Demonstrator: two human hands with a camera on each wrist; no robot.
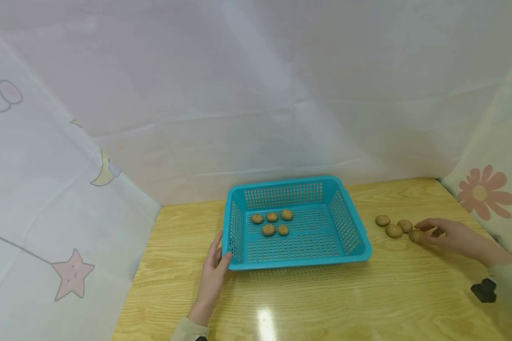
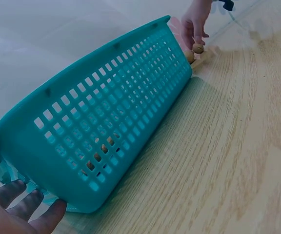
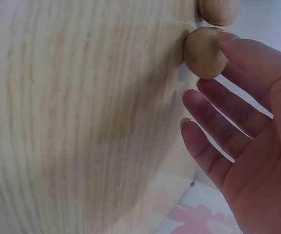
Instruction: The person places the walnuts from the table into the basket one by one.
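Observation:
A blue-green plastic basket [image 1: 298, 264] with slotted walls stands on the table, several small brown potatoes [image 1: 268, 230] on its floor. At its front left corner, my left hand [image 1: 213, 265] grips the rim with the thumb on top; in the left wrist view the fingers [image 2: 27, 204] lie against the outer wall. To the right of the basket, my right hand [image 1: 450, 237] holds a small potato [image 3: 204, 52] between thumb and index finger at the table surface. The other fingers are spread apart. Most of the index finger is hidden behind the thumb in the right wrist view.
Three more potatoes [image 1: 394, 231] lie on the wooden table [image 1: 307, 303] between the basket and my right hand. A pale cloth [image 1: 256, 94] hangs behind the table and along both sides, close to the basket's back rim.

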